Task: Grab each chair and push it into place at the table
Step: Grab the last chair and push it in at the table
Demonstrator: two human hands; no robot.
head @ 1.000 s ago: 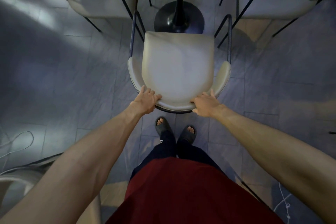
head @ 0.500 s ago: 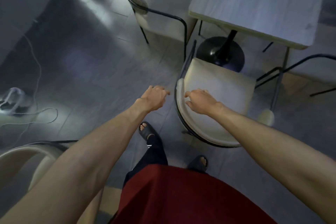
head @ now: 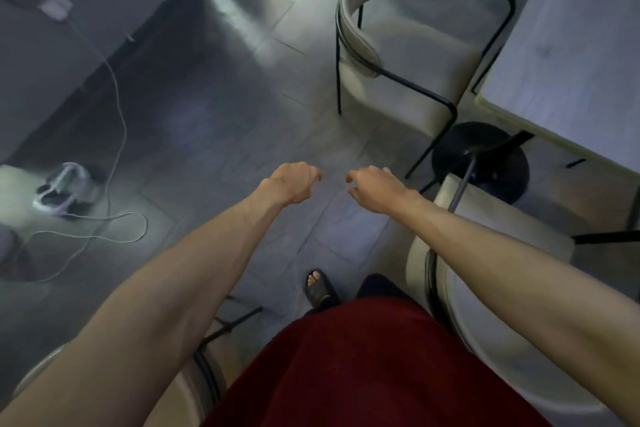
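Nearest, a dark red garment (head: 363, 367) fills the bottom middle, with one foot in a black sandal (head: 320, 289) just beyond its edge on the grey tiled floor (head: 214, 128). At the bottom left, part of a pale rounded chair back (head: 41, 371) with a dark frame shows under the left forearm. At the near right, under the right forearm, stands a cream chair (head: 491, 225) with a black metal frame, its front end reaching toward the black round table base (head: 485, 149).

Both bare arms stretch forward over open floor. The left hand (head: 291, 184) hangs with its fingers curled loosely inward, holding nothing. The right hand (head: 375, 187) is close beside it, apart by a small gap, fingers likewise bent in a loose, narrow curl and empty. The cream chair lies to the right of and nearer than the right hand's fingers, not touching them.

Farther off, beyond and to the right of both hands, a second cream chair (head: 408, 45) with a curved backrest stands tucked against the left edge of the pale table (head: 571, 52). To the far left, a thin white cable (head: 114, 156) loops across the floor beside a small blurred object I cannot identify.
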